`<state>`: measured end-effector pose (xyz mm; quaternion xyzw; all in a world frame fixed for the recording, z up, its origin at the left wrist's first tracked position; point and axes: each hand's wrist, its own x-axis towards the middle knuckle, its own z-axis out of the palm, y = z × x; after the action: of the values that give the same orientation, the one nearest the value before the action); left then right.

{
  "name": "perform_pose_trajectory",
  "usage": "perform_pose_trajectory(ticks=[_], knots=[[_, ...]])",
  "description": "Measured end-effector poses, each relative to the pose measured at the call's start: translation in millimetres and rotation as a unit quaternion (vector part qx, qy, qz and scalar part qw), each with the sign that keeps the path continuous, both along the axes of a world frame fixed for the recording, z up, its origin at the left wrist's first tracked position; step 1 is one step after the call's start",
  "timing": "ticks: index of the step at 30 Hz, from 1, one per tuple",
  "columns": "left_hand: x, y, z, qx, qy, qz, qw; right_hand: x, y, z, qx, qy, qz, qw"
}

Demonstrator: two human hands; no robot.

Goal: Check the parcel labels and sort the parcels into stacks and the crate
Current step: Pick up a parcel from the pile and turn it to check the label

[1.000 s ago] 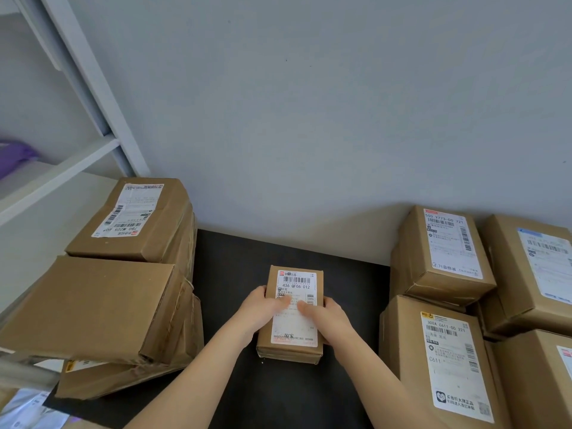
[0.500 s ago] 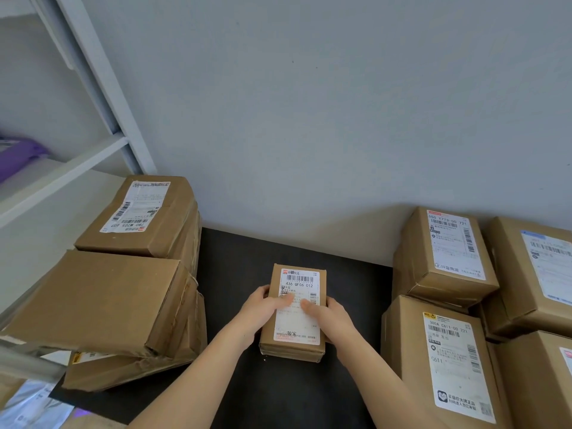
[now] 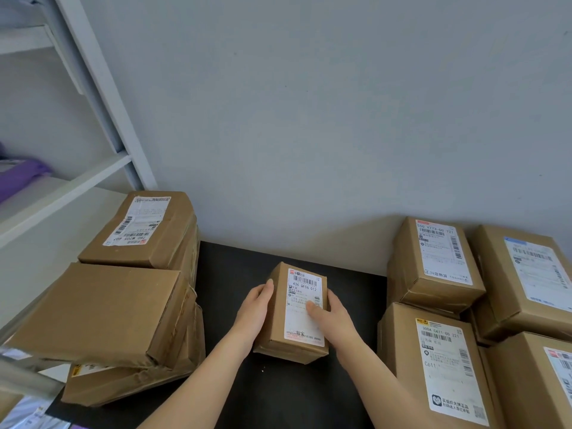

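Centre frame: gripping small brown cardboard parcel [image 3: 297, 323], left hand [image 3: 255, 308], right hand [image 3: 335, 320] curled round it; could slip against black counter [image 3: 235, 274] if tilted.

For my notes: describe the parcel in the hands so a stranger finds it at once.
Find the black tabletop below the grey wall. The small parcel is alone there, left hand and right hand holding its sides. Only its label reads 436 QF06 012.

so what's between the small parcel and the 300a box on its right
Head view: only the right hand, gripping the small parcel, then bare black tabletop up to the 300A box.
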<state>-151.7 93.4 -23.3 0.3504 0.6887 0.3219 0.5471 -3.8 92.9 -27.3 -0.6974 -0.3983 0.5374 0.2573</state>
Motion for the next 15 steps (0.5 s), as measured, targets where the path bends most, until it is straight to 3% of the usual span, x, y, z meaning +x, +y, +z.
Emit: perform_pose_trajectory(ticks=[3,9,15], knots=[[-1.6,0.5,1.0,0.015,0.025,0.006,1.000,-2.2,0.6,4.3,0.036,-0.066,0.021,0.997],[-3.4,3.6,1.1,0.043,0.086,-0.004,0.995,-6.1,1.0,4.9,0.051,-0.092,0.048,0.993],[-1.2,3.0,0.1,0.074,0.141,-0.047,0.986,-8.8,-0.6,5.5,0.017,-0.015,0.006,1.000]])
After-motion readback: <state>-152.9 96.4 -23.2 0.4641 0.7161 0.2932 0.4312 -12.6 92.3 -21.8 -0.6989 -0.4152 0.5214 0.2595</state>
